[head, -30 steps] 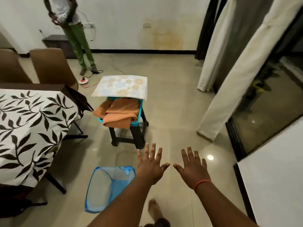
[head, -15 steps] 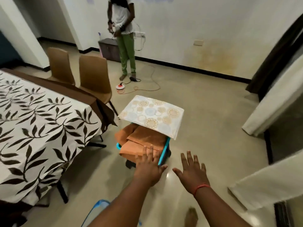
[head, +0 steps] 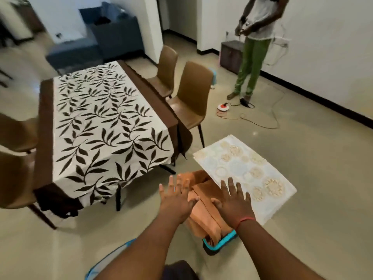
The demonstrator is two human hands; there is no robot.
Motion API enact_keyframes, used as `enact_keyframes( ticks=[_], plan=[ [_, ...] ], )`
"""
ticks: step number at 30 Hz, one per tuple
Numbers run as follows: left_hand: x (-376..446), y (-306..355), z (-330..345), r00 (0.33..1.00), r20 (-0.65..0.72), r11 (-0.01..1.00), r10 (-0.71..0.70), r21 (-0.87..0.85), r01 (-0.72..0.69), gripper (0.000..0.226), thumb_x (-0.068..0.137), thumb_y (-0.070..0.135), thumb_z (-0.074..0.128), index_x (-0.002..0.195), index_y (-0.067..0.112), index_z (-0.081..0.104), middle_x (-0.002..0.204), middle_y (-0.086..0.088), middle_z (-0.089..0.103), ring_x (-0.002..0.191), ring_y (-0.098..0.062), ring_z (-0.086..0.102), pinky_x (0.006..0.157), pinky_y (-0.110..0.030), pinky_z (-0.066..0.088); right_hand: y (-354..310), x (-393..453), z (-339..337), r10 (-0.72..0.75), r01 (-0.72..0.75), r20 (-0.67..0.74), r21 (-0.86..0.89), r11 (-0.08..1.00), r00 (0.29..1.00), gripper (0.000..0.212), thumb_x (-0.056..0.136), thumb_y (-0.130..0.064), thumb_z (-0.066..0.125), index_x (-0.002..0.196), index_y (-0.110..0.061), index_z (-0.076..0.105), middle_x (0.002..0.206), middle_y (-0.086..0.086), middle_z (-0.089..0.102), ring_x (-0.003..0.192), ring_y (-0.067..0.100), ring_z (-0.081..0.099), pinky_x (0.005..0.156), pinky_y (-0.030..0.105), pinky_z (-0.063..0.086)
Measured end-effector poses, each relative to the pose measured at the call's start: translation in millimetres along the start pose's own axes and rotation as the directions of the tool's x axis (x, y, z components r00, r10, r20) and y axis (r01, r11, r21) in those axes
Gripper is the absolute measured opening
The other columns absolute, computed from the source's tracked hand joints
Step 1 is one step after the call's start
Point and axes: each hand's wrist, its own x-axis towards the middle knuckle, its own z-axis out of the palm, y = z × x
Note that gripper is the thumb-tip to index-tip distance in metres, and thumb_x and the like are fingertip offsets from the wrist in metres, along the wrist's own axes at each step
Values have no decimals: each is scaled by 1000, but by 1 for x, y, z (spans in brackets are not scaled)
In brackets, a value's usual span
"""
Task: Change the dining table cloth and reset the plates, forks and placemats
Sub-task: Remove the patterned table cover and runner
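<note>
Both hands are flat and wide open, holding nothing. The left hand and right hand hang over the folded orange cloth on the blue stool. The flowery placemat lies partly on that cloth. The leaf tablecloth covers the surface nearby. I think it is best to lift the placemat off first, then take the orange cloth with both hands so it stays folded.

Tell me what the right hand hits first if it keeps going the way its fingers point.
Most likely the patterned placemat: the right hand points at its near edge, fingertips already overlapping it in view. Depth is unclear; it may hover above.
</note>
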Motion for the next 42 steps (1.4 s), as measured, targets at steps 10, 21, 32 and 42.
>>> enact_keyframes(
  ticks=[10,21,32,42],
  plan=[
    [120,-68,-13,991,-38,987,-127,-103,123,91,76,80,-13,154,34,-11,165,-2,-16,149,-33,-21,112,-66,-11,-62,140,-37,-153,152,-6,-87,985,988,78,93,-72,14,156,-33,-12,164,0,-22,152,31,-13,120,58,1],
    [308,-217,-40,999,-40,998,-21,56,23,82,88,71,-2,157,28,4,166,-8,-7,150,-35,-14,113,-66,-9,-193,347,-57,-23,23,18,-6,1000,1000,80,92,-74,16,157,-33,-6,166,1,-12,153,32,-6,120,58,8],
    [322,-322,-41,958,33,958,-286,-32,287,79,89,71,-1,157,30,-4,166,-5,-11,150,-32,-16,114,-68,-2,-271,418,-49,-26,29,125,-17,999,992,80,93,-73,20,158,-31,0,165,18,-4,152,38,-1,120,56,8],
    [269,-492,-21,596,198,553,-778,-234,800,78,91,73,24,157,34,8,165,-13,0,149,-42,2,112,-71,13,-379,472,-27,-2,20,160,-110,994,987,83,88,-79,14,157,-34,1,157,38,-4,148,49,-3,121,54,6]
  ],
)
